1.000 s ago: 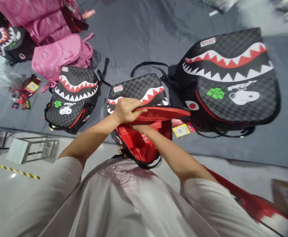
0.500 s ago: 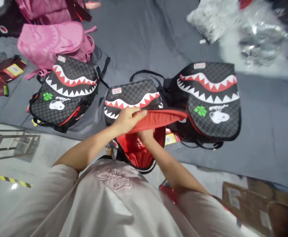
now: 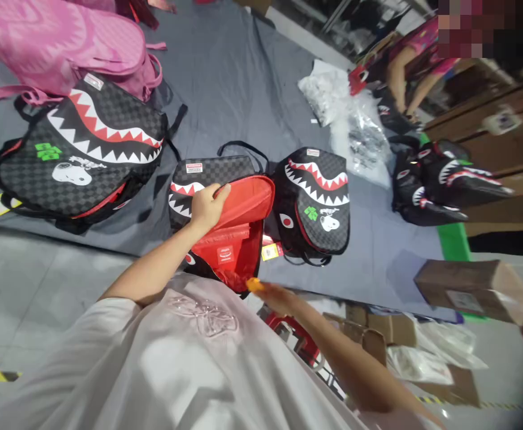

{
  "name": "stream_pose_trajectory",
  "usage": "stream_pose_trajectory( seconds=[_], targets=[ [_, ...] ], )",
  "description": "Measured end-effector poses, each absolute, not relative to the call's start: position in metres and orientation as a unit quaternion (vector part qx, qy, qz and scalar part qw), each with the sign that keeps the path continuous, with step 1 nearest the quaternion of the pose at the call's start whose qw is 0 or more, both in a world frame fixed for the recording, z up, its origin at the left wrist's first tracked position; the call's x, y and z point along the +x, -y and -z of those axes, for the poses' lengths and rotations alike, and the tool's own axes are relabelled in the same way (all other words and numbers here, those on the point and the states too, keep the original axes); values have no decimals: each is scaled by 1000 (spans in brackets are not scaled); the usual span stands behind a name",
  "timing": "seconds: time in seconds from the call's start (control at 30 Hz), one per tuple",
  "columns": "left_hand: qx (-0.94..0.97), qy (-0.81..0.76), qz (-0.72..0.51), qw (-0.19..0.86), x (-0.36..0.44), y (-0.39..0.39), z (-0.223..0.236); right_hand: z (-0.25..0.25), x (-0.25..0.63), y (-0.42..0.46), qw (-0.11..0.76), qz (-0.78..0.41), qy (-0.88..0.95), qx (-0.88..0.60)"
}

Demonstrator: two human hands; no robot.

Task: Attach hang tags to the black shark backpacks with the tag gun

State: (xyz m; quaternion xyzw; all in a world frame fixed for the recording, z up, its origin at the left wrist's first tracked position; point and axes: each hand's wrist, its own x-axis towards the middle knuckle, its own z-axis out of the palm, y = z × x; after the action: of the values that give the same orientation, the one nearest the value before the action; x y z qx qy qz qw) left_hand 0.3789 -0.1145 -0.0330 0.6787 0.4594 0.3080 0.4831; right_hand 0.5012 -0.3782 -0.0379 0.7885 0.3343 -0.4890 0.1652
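Observation:
In front of me a black checkered backpack (image 3: 225, 164) with a printed shark mouth stands open, its red lining (image 3: 245, 251) showing. My left hand (image 3: 208, 208) is closed on the edge of its front flap (image 3: 247, 200) and holds it folded back. My right hand (image 3: 279, 298) is outside the bag, by its near rim. A small orange object (image 3: 254, 285) sticks out of those fingers; its kind cannot be made out.
Matching backpacks lie left (image 3: 104, 131) and right (image 3: 317, 197) on the grey-covered table (image 3: 225, 71). A pink backpack (image 3: 100, 45) lies far left. Clear plastic bags (image 3: 351, 119), more black backpacks (image 3: 440, 179) and a cardboard box (image 3: 467, 289) are right. Another person's hands (image 3: 407, 110) work at the upper right.
My right hand has come out of the backpack toward me and now shows a small orange object. My left hand still holds the flap, now folded back farther. The view has swung right.

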Motion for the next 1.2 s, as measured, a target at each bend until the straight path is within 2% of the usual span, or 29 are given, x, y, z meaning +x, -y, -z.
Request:
stream_pose_trajectory(
  seconds=[0.13,0.37,0.53,0.67,0.8,1.2],
  targets=[
    [688,-454,-296,482,383,106,37,49,472,375,127,552,-358,742],
    [719,-397,-284,494,384,107,35,97,462,343,109,365,-395,836],
    [725,-371,-291,501,379,118,37,142,452,318,31,323,-444,835],
    [710,-403,-329,475,372,121,40,167,451,296,-17,288,-372,882],
    [754,-386,-308,434,372,121,37,170,456,294,-23,269,-270,924],
    [826,-307,-293,372,381,107,33,154,449,311,-60,327,-346,877]
  ],
)
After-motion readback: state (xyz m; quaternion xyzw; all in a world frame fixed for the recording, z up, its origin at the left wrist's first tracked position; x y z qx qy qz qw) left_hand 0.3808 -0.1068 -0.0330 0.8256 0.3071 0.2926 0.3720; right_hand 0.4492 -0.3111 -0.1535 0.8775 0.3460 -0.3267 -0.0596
